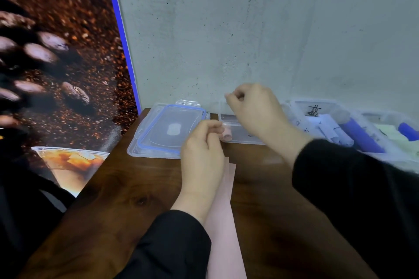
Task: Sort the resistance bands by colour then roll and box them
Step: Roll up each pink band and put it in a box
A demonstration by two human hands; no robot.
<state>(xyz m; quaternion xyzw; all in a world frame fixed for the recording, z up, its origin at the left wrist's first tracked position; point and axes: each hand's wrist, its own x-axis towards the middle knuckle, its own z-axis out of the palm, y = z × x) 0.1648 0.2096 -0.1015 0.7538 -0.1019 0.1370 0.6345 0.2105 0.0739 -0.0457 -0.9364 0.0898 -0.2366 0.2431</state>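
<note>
The long pale pink resistance band [223, 229] lying on the dark wooden table [113, 199] runs off the bottom edge, and its upper stretch vanishes under the left hand [201, 154], so its join to the small pink roll [226, 135] is hidden. The raised right hand [251, 106] is smeared with motion blur; what its curled fingers hold, if anything, cannot be told. Right of the roll, the clear plastic boxes [340, 106] are blurred and cut by the right edge, their black markings unreadable.
</note>
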